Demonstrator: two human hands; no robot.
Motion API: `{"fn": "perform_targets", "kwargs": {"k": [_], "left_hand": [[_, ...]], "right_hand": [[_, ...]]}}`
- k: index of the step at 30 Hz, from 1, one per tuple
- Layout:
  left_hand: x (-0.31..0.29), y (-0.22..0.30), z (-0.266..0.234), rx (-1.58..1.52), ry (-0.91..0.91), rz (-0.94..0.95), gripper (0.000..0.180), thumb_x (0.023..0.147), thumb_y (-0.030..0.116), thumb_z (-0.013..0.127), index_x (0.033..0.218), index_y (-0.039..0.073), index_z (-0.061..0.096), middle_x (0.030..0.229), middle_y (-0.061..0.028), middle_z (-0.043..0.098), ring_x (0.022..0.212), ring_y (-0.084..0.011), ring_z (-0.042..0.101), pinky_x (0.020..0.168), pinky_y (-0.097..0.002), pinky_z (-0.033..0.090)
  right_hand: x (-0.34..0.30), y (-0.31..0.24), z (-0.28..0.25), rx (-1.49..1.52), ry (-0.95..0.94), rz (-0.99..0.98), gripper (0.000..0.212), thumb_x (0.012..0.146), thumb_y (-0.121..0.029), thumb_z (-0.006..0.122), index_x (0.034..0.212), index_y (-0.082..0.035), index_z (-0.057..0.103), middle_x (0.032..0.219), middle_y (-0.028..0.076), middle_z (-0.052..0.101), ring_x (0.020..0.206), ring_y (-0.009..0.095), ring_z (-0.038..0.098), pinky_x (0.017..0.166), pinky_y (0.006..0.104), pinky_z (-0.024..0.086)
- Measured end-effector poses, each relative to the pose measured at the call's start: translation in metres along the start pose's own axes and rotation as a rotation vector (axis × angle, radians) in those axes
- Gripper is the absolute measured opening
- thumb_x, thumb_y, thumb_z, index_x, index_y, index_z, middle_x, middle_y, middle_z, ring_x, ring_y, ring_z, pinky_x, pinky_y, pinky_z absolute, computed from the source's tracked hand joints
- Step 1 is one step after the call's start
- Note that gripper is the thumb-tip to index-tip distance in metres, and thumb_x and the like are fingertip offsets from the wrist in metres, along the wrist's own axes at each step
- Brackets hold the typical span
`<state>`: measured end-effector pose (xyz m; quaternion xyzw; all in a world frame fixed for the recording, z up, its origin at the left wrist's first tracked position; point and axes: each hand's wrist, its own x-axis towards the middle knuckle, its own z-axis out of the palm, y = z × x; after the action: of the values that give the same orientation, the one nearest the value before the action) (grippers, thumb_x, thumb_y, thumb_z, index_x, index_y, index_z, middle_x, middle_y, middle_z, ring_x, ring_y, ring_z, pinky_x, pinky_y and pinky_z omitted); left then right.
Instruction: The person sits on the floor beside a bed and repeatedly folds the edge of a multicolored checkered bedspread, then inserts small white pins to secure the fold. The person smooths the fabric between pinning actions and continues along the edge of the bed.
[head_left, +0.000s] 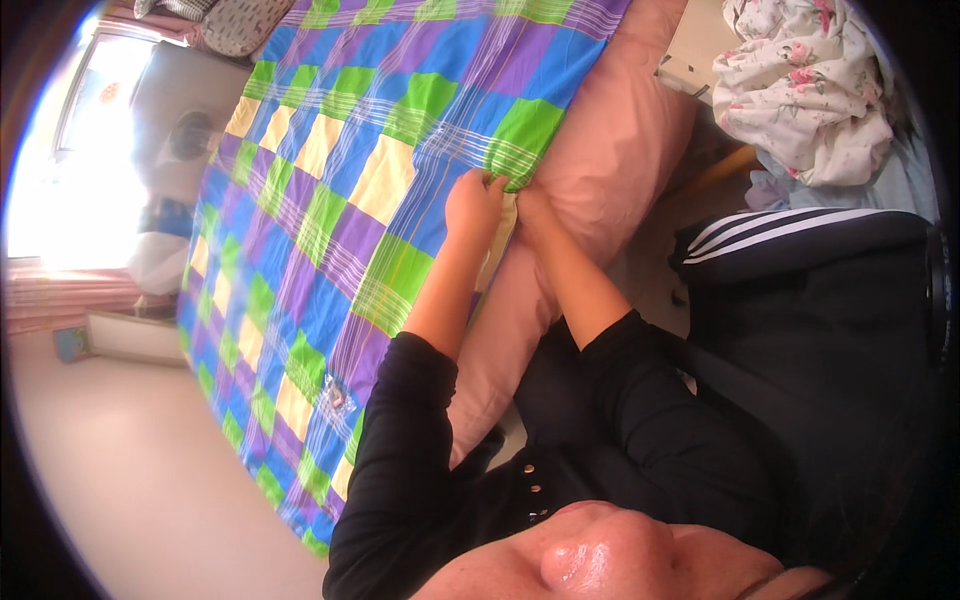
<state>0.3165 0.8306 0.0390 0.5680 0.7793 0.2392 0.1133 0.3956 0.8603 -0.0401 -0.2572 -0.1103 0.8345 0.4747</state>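
Observation:
A bed cover [385, 180] in blue, green, purple and cream checks spreads over the bed. Its right edge lies along pink bedding [630, 135]. At that edge my left hand [474, 208] is closed, fingertips pinching the fabric. Close beside it, my right hand [533, 208] also pinches the cover's edge, by a green check; its fingers are partly hidden. The fabric gathers slightly between the two hands. A small clear plastic packet [338, 397] rests on the cover, left of my left forearm.
Floral cloth [805, 90] is heaped at the upper right, above a black garment with white stripes [810, 235]. Patterned pillows [240, 22] lie at the far end. A bright window [95, 130] and pale floor [130, 430] are on the left.

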Motion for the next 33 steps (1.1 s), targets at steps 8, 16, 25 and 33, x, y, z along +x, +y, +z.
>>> {"fn": "perform_targets", "kwargs": {"k": [8, 16, 25, 33], "left_hand": [[0.028, -0.002, -0.036, -0.431, -0.084, -0.066, 0.021, 0.093, 0.021, 0.064, 0.098, 0.001, 0.069, 0.081, -0.0063, 0.068, 0.076, -0.0167, 0.063, 0.071, -0.0321, 0.049], [0.036, -0.012, -0.05, -1.219, -0.116, -0.195, 0.022, 0.099, 0.02, 0.057, 0.105, 0.001, 0.065, 0.095, -0.0024, 0.067, 0.083, -0.0101, 0.06, 0.076, -0.0255, 0.048], [0.036, -0.024, -0.021, -0.333, 0.108, 0.38, 0.029, 0.09, 0.019, 0.064, 0.116, 0.006, 0.068, 0.11, -0.0138, 0.067, 0.108, -0.0305, 0.058, 0.098, -0.0423, 0.041], [0.043, -0.048, -0.026, 0.114, 0.271, -0.28, 0.074, 0.082, 0.045, 0.072, 0.139, 0.004, 0.048, 0.14, -0.0174, 0.05, 0.134, -0.0365, 0.037, 0.109, -0.0532, 0.03]], "right_hand": [[0.005, 0.005, 0.021, -0.101, 0.122, -0.262, 0.029, 0.097, -0.018, 0.048, 0.117, -0.003, 0.062, 0.112, 0.008, 0.067, 0.097, 0.019, 0.062, 0.084, 0.0325, 0.049], [0.03, 0.029, 0.047, -0.007, 0.069, -0.149, 0.038, 0.102, -0.028, 0.042, 0.125, -0.002, 0.057, 0.12, 0.011, 0.062, 0.105, 0.021, 0.059, 0.089, 0.0349, 0.047], [0.033, 0.022, 0.059, 0.158, -0.013, -0.052, 0.041, 0.103, -0.031, 0.044, 0.129, 0.0, 0.053, 0.117, 0.012, 0.061, 0.102, 0.02, 0.057, 0.087, 0.0335, 0.048], [-0.006, 0.027, 0.012, 0.111, 0.301, -0.062, 0.046, 0.103, -0.034, 0.046, 0.132, 0.001, 0.05, 0.115, 0.013, 0.059, 0.099, 0.019, 0.056, 0.085, 0.0323, 0.048]]}}
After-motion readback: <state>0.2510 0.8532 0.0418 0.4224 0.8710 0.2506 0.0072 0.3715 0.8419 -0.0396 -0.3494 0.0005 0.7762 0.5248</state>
